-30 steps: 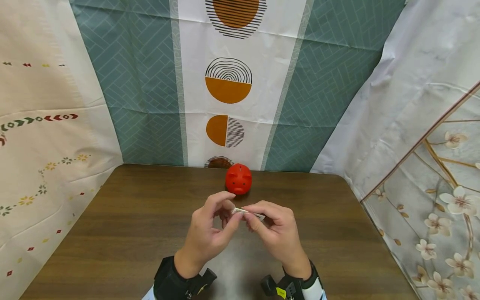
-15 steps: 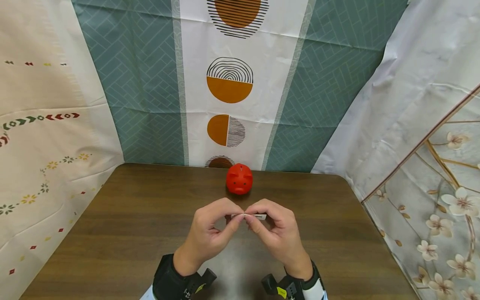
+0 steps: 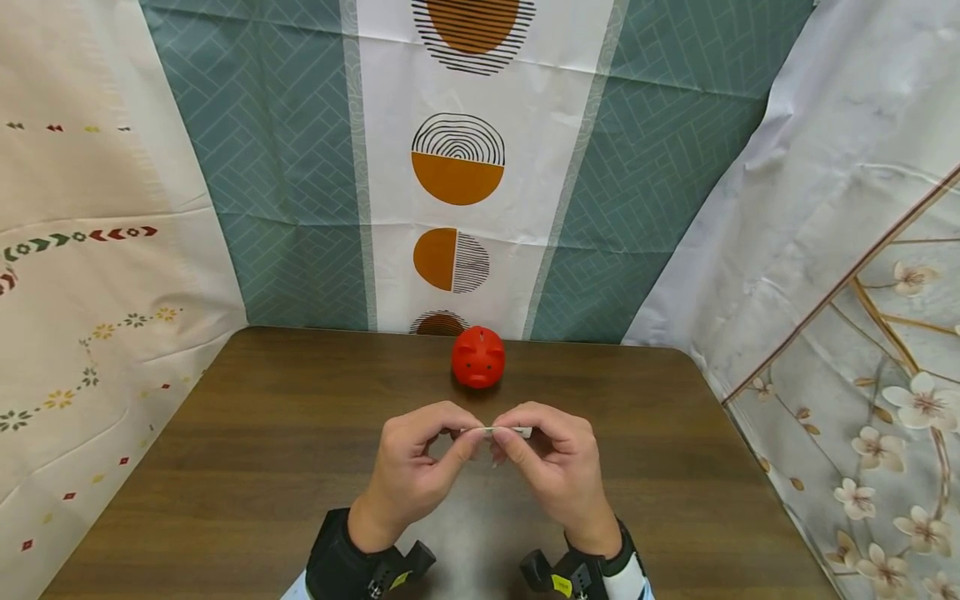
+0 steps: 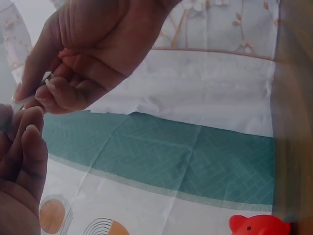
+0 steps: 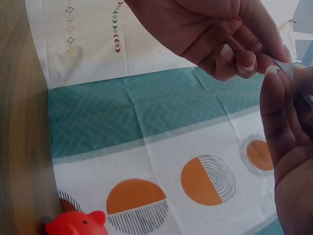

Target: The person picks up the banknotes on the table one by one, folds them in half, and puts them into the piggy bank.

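Note:
A narrow, pale folded strip of paper (image 3: 522, 432) is stretched level between both hands in the head view. My left hand (image 3: 415, 471) pinches its left part between thumb and index finger. At the other side my right hand (image 3: 557, 467) pinches it the same way, thumb tips close together. Most of the strip is hidden behind the fingers; a thin edge of the paper (image 5: 288, 73) shows in the right wrist view. Just beyond the hands stands a red piggy bank (image 3: 478, 357), facing me, with a slot on top.
The brown wooden table (image 3: 247, 433) lies under the hands. A green and white cloth (image 3: 300, 167) hangs behind its far edge, with a cream cloth (image 3: 90, 292) at left and a floral one (image 3: 847, 400) at right. Wrist cameras are strapped to both wrists.
The left index finger has come down from its raised position onto the paper, and both hands now pinch it symmetrically. The strip has turned from slanted to level. The piggy bank has stayed put.

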Action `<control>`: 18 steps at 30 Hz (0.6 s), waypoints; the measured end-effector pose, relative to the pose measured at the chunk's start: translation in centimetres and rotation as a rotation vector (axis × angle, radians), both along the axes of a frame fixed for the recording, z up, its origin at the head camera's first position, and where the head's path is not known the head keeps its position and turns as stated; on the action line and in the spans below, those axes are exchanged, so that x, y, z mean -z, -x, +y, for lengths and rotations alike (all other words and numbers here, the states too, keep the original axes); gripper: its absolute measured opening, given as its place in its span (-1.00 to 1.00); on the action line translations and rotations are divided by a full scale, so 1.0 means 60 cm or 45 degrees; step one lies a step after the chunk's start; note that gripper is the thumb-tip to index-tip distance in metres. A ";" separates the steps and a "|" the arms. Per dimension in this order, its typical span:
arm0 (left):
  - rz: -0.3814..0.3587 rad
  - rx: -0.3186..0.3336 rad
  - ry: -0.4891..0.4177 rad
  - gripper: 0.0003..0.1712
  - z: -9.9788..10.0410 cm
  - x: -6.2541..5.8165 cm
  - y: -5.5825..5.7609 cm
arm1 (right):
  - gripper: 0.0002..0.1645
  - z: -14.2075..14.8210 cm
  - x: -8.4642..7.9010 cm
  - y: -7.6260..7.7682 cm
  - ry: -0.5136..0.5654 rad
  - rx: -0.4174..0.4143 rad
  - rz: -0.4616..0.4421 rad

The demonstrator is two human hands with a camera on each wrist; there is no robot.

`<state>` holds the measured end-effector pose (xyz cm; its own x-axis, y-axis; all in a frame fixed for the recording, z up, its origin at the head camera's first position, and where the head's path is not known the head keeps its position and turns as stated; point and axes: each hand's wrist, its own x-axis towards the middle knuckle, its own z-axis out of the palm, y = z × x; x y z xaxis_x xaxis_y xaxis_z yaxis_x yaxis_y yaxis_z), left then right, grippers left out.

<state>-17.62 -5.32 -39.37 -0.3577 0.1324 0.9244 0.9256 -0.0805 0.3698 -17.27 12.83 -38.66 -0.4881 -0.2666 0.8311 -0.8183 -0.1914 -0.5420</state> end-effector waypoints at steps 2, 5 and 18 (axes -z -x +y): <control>-0.016 0.026 -0.009 -0.96 -0.002 0.000 0.000 | -0.75 0.000 0.001 0.000 0.018 -0.012 -0.006; -0.046 0.073 -0.026 -0.92 -0.003 -0.001 -0.001 | -0.75 0.006 0.002 0.001 0.066 -0.046 -0.034; -0.110 0.018 -0.054 -0.93 -0.012 -0.003 -0.001 | -0.65 0.015 -0.002 0.003 0.133 -0.139 -0.129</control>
<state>-17.54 -6.05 -39.21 -0.4346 0.0998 0.8951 0.8891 -0.1109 0.4441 -17.47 13.76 -38.55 -0.5439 -0.2377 0.8048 -0.7316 -0.3354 -0.5935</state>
